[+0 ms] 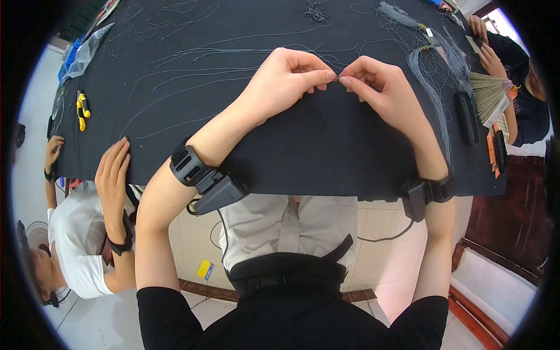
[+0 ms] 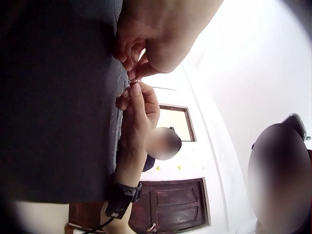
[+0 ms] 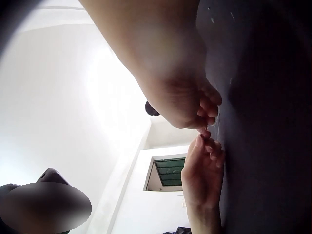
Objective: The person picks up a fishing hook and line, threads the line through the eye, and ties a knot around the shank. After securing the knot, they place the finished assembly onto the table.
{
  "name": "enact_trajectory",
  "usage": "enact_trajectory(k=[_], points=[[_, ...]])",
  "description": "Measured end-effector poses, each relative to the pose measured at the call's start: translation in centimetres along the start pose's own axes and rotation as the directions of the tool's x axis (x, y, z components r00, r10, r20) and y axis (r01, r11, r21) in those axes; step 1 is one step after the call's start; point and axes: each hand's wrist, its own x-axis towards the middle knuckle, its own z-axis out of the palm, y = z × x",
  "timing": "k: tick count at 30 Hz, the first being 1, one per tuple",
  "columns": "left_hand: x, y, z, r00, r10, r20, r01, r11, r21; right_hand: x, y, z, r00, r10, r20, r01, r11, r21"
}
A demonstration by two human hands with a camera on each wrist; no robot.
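Over the black-covered table, my left hand (image 1: pixel 283 81) and right hand (image 1: pixel 382 90) meet fingertip to fingertip. Each pinches a tiny piece of thin cord (image 1: pixel 336 79) between thumb and index finger. Most of that piece is hidden by the fingertips. In the left wrist view, the thumb and fingers of my right hand (image 2: pixel 139 109) close on it from below, against the left fingers. Several thin grey cords (image 1: pixel 224 53) with small dark ends lie on the cloth, some passing behind the left hand.
Bundles of grey cord (image 1: pixel 429 70) lie to the right, beside a fan of beige strips (image 1: pixel 489 93) and a black case (image 1: pixel 466 119). Yellow cutters (image 1: pixel 83 111) lie at left, dark small rings (image 1: pixel 315 11) at the back. Other people sit at both sides, one hand (image 1: pixel 112 175) resting on the table.
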Motion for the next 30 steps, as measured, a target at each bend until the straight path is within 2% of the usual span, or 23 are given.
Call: enact_trajectory(k=[16,19,25,30], points=[[-0.01,0.06,0.11,1.0,-0.02,0.003,0.02,0.999,-0.039,0.03,0.0,0.08,1.0,-0.023,-0.012,0.023,0.999,0.022],[0.03,-0.02,0.18,1.0,-0.023,0.015,0.024,0.999,-0.045,0.05,0.09,0.04,0.996,-0.071,-0.047,0.071,0.997,0.001],[0.04,0.1,0.09,0.999,-0.044,0.03,0.045,0.999,-0.029,0.05,-0.15,-0.21,0.998,-0.068,-0.015,0.067,0.996,-0.063],[0.07,-0.03,0.15,0.998,-0.045,0.036,0.046,0.998,-0.031,-0.01,-0.55,-0.21,0.997,-0.08,0.003,0.08,0.996,-0.04]])
